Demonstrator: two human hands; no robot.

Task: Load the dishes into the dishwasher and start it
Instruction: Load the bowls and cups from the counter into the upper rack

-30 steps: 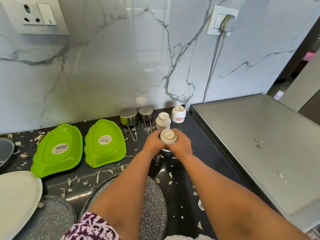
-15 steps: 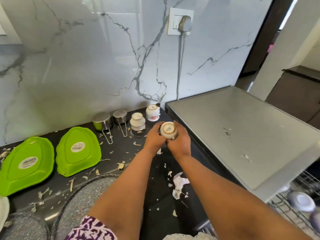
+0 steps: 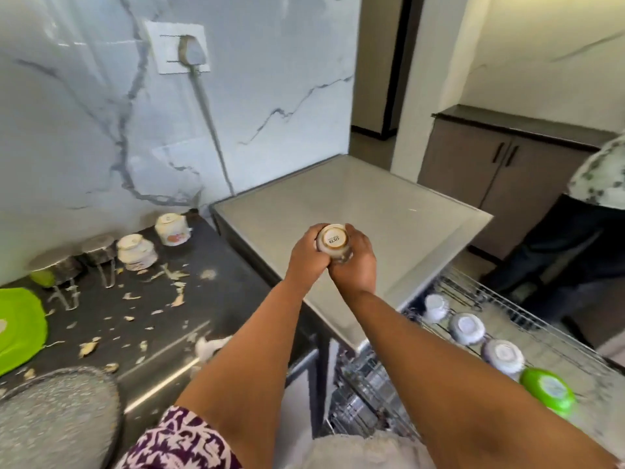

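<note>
An upside-down white cup [image 3: 333, 241] is held between my left hand [image 3: 306, 253] and my right hand [image 3: 356, 262], above the grey top of the dishwasher [image 3: 365, 211]. Its base with a round label faces up. The pulled-out wire rack [image 3: 541, 336] at lower right holds three white cups [image 3: 466, 328] upside down and a green bowl [image 3: 548, 390]. A lower rack [image 3: 368, 394] with glassware shows beneath. On the dark counter [image 3: 216, 299] stand two more white cups [image 3: 137, 252] and two steel cups [image 3: 99, 252].
A green plate [image 3: 18, 328] lies at the left edge and a speckled grey plate [image 3: 57, 414] at bottom left. Food scraps litter the counter. A plug and cord [image 3: 191, 52] hang on the marble wall. Another person [image 3: 592, 211] stands at far right by brown cabinets [image 3: 500, 170].
Both hands carried the cup rightward from over the counter to over the dishwasher top. The view swung right, bringing the open rack into sight.
</note>
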